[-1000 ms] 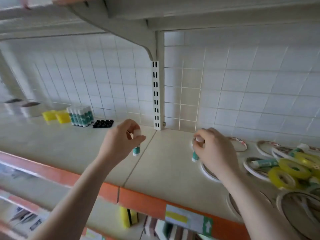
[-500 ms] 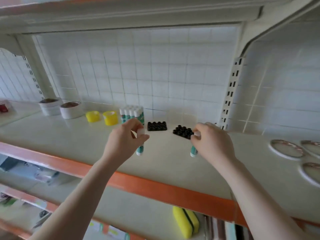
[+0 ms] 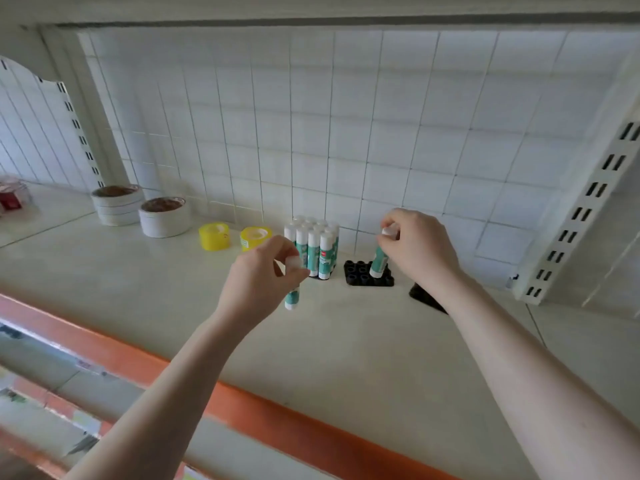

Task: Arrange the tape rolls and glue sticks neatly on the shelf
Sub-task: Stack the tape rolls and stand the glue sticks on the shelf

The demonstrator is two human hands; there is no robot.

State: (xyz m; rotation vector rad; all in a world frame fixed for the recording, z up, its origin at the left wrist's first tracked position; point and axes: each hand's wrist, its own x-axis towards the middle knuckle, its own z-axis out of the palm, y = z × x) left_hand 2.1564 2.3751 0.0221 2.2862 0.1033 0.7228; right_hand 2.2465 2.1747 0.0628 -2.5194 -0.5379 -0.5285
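Note:
My right hand (image 3: 417, 249) pinches the white cap of a green-and-white glue stick (image 3: 378, 261) whose base stands in a black socket holder (image 3: 363, 276) near the back wall. My left hand (image 3: 259, 285) pinches the cap of a second glue stick (image 3: 292, 296), held upright above the shelf (image 3: 173, 299). Behind it a full holder of several glue sticks (image 3: 317, 249) stands upright. Two yellow tape rolls (image 3: 214, 236) (image 3: 255, 238) and two stacks of white tape rolls (image 3: 117, 204) (image 3: 164, 216) line the back to the left.
Another black holder (image 3: 424, 296) lies partly hidden behind my right forearm. A slotted white upright (image 3: 581, 216) rises at the right, another at the left (image 3: 81, 133). The shelf has an orange front edge (image 3: 277, 420). A red item (image 3: 10, 199) sits at far left.
The view has swung left, away from the loose tape rolls. My right hand moved its glue stick back and set its base into the black holder. My left hand still holds its stick.

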